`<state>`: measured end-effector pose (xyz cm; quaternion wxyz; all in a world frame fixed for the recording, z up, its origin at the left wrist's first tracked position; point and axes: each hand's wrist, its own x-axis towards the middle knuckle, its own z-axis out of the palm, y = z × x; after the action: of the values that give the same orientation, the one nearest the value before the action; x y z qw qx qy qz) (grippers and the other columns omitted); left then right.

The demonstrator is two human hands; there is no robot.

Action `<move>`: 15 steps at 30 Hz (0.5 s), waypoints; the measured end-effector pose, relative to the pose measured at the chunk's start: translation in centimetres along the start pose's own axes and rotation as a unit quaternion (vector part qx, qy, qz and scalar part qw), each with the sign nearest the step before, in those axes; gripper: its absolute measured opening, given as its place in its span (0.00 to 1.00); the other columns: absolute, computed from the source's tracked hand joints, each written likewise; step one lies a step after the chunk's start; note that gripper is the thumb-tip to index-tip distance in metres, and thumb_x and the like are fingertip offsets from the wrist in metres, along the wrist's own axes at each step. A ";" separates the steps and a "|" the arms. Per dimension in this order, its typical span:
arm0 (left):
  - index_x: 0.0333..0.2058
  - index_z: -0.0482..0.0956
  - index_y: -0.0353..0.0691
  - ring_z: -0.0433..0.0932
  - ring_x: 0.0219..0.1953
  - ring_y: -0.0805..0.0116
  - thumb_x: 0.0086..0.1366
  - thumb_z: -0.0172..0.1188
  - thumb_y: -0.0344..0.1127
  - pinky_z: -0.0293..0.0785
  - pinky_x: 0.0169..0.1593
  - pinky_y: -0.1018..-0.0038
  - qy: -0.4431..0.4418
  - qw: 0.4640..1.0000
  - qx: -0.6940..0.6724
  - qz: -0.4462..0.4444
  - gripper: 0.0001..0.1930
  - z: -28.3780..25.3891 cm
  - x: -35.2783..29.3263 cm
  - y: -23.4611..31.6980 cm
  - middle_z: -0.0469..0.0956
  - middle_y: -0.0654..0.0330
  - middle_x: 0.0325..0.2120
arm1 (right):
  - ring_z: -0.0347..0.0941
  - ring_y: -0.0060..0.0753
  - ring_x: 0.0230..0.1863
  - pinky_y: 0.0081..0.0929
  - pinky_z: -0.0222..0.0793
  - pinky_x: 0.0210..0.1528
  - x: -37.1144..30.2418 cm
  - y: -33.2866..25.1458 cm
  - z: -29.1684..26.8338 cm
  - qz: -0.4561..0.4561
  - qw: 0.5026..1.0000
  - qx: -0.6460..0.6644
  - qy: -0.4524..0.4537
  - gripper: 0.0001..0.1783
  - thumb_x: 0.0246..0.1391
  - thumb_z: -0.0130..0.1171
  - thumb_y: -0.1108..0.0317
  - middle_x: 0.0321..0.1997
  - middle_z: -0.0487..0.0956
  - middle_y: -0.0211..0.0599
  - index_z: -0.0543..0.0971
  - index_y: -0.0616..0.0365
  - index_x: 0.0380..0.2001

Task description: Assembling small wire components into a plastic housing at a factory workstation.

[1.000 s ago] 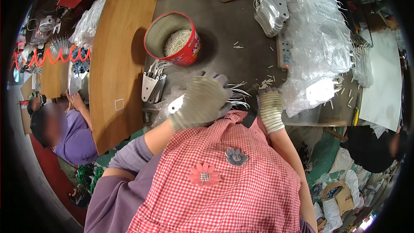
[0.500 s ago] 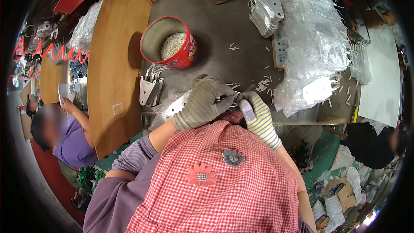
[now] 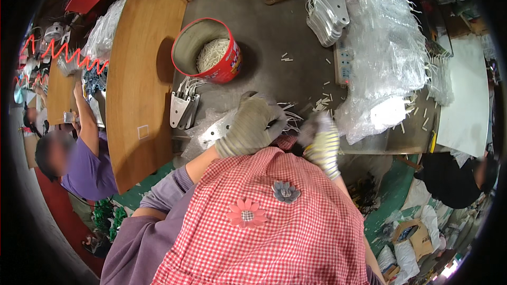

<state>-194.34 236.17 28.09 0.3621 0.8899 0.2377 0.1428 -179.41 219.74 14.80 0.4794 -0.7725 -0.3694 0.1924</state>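
My left hand (image 3: 249,127), in a grey striped glove, is curled closed at the table's near edge. White wires (image 3: 290,118) stick out on the right side of its fingers. A silvery metal plate (image 3: 215,131) with holes shows from under its other side, lying on clear plastic wrap (image 3: 196,142). What the fingertips pinch is partly hidden. My right hand (image 3: 320,138), in a striped glove, is smeared by motion just right of the wires, and its fingers cannot be made out. Small white tubes (image 3: 322,102) lie scattered just beyond it.
A red tub (image 3: 224,66) holding many white tubes stands at the left, with wired metal plates (image 3: 182,110) in front. At the right are stacked plates (image 3: 328,18), a power strip (image 3: 344,62) and bubble wrap (image 3: 385,58). A wooden board (image 3: 138,84) divides off a co-worker (image 3: 87,163).
My right hand has drawn away from the left hand's fingertips, slightly right and toward me. More of the white wires now shows. The co-worker on the left has raised an arm.
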 end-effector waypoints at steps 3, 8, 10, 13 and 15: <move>0.26 0.82 0.42 0.75 0.34 0.55 0.52 0.65 0.36 0.68 0.46 0.59 0.039 0.999 0.000 0.016 0.05 -0.4 -0.9 -0.9 0.78 0.58 0.26 | 0.75 0.32 0.41 0.28 0.73 0.47 3.4 -5.3 -3.3 0.373 0.867 0.331 0.016 0.18 0.68 0.51 0.61 0.42 0.79 0.40 0.75 0.64 0.52; 0.40 0.83 0.43 0.75 0.44 0.52 0.54 0.64 0.46 0.65 0.55 0.54 0.022 0.999 -0.014 -0.034 0.17 -0.9 -0.5 0.1 0.79 0.55 0.38 | 0.78 0.41 0.46 0.33 0.73 0.51 2.2 -4.3 -1.0 0.151 0.978 0.115 -0.085 0.18 0.61 0.59 0.67 0.47 0.81 0.47 0.75 0.65 0.52; 0.46 0.80 0.43 0.74 0.47 0.52 0.52 0.67 0.47 0.64 0.57 0.53 0.026 0.994 0.095 -0.038 0.24 -2.9 -1.5 1.0 0.78 0.54 0.42 | 0.77 0.53 0.50 0.40 0.72 0.54 2.8 -3.5 -1.7 0.014 0.987 -0.122 -0.106 0.22 0.56 0.61 0.69 0.51 0.79 0.54 0.75 0.65 0.53; 0.56 0.73 0.42 0.71 0.54 0.51 0.48 0.71 0.53 0.61 0.60 0.50 0.015 0.964 0.244 -0.102 0.38 -4.1 -4.7 1.0 0.74 0.53 0.50 | 0.73 0.58 0.55 0.47 0.67 0.59 2.3 -0.6 -2.0 -0.059 0.947 -0.292 -0.121 0.26 0.55 0.58 0.62 0.53 0.77 0.57 0.73 0.64 0.56; 0.60 0.68 0.34 0.70 0.56 0.49 0.47 0.71 0.59 0.61 0.62 0.49 -0.058 0.946 0.278 -0.153 0.47 -4.8 -5.6 0.1 0.73 0.49 0.53 | 0.71 0.59 0.57 0.49 0.66 0.61 2.3 1.9 -1.8 -0.080 0.925 -0.350 -0.121 0.29 0.56 0.58 0.61 0.55 0.76 0.59 0.71 0.64 0.58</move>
<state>-201.13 235.93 31.04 0.1306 0.9148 0.3802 -0.0383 -176.02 219.90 14.08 0.1438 -0.8298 -0.5290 0.1041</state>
